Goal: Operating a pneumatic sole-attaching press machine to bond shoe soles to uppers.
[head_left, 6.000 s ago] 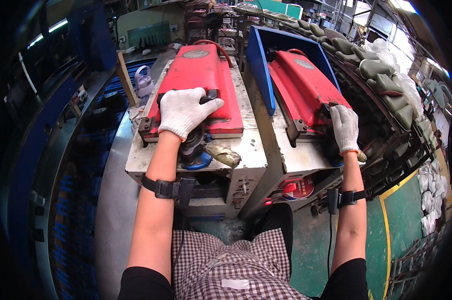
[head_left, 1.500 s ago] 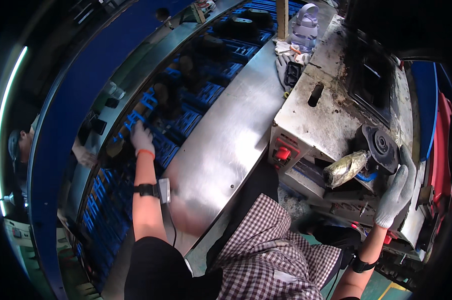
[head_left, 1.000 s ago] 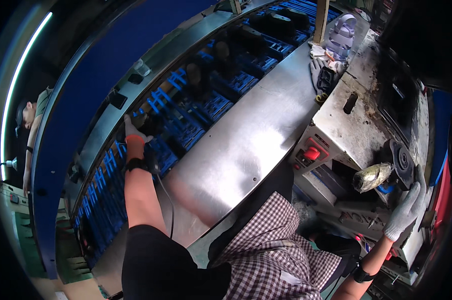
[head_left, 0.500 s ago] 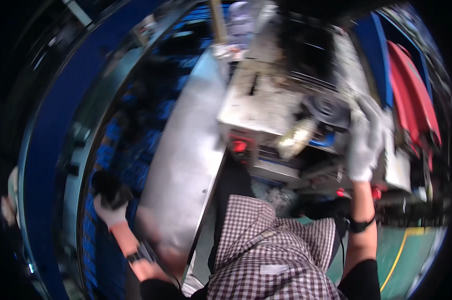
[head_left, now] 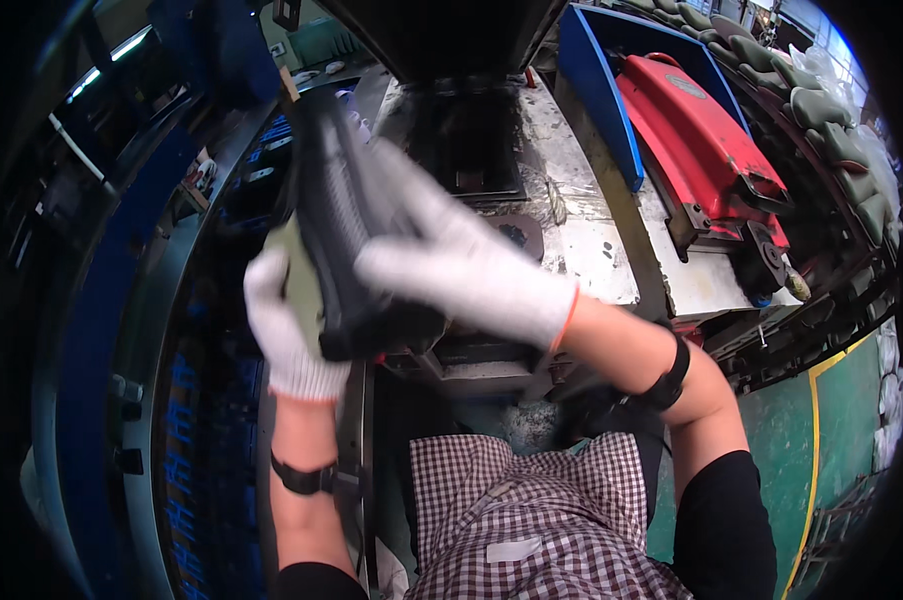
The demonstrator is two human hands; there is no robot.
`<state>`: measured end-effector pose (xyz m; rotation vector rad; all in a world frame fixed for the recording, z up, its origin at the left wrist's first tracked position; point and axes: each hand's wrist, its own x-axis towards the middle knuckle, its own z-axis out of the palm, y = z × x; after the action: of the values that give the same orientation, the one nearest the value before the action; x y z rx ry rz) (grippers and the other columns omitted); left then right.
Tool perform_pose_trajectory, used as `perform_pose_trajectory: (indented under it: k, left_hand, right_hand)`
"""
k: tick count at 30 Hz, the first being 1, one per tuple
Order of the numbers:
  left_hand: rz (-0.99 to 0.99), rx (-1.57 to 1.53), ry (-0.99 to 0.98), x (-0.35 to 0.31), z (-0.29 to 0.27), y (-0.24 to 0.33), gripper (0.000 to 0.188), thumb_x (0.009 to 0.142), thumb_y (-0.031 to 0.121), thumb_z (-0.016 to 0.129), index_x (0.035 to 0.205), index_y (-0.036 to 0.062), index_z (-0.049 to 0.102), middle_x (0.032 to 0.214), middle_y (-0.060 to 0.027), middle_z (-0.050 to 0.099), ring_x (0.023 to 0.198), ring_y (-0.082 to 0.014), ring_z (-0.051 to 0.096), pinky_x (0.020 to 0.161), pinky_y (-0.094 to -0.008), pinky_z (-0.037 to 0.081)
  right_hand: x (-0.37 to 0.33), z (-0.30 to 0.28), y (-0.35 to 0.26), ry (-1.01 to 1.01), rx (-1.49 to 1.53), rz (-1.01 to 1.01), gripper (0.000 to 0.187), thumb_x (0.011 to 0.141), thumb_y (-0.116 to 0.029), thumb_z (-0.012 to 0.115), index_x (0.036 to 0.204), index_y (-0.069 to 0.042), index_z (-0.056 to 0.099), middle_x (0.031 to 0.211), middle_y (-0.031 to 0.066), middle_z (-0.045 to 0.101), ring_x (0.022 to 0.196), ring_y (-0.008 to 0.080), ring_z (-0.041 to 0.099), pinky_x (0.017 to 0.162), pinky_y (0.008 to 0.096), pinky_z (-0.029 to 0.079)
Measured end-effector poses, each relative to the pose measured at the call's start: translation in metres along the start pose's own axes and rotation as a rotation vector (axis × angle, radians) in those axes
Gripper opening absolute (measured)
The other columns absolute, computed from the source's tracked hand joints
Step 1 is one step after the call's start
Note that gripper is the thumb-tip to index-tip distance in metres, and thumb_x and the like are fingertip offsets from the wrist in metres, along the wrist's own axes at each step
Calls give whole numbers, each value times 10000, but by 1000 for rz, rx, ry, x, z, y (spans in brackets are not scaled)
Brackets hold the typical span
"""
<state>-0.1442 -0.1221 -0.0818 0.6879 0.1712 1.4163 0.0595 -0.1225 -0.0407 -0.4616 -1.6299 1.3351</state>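
A black shoe-shaped piece with a pale olive-green side is held up in front of me, tilted, its wider black end toward me. My left hand, in a white knitted glove, is closed round the green side from the left. My right hand, in a white glove too, reaches across from the right, thumb and fingers apart against the black side. Motion blurs this hand, and its fingertips partly pass out of sight at the piece's edge.
Beyond my hands is a worn white machine bed with a dark plate. At right are a red cover, a blue guard and a rack of green shoe-shaped pieces. A blue-framed conveyor runs along the left.
My left hand has come up from the lower left with the dark piece. My right hand has moved left from the machine onto it. The view has turned, bringing the red cover nearer the middle.
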Motion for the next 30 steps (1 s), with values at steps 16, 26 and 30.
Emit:
perform_pose_trajectory:
  k: [16, 26, 30]
  left_hand:
    - [898, 1319, -153, 139, 99, 51, 855, 980, 319, 726, 1645, -8, 299, 1602, -299, 424, 1528, -378, 405, 1257, -443, 312]
    - [1121, 1905, -310, 271, 180, 72, 610, 1034, 351, 589, 1577, 96, 478, 1599, -262, 468, 1489, -404, 442, 1251, -447, 334]
    - [934, 2292, -594, 312, 216, 68, 553, 1051, 402, 531, 1545, 153, 527, 1519, -256, 562, 1401, -404, 541, 1192, -454, 403]
  right_hand:
    - [140, -165, 89, 213, -1524, 423, 734, 872, -626, 619, 1403, -122, 673, 1420, 281, 561, 1261, 418, 643, 1066, 460, 537]
    - [101, -150, 48, 194, -1448, 385, 755, 971, -649, 578, 1418, -44, 635, 1414, 274, 573, 1269, 417, 634, 1074, 459, 519]
    - [23, -140, 20, 359, -1244, -119, 520, 1019, -396, 642, 1383, -24, 644, 1372, 248, 612, 1282, 399, 609, 1090, 465, 491]
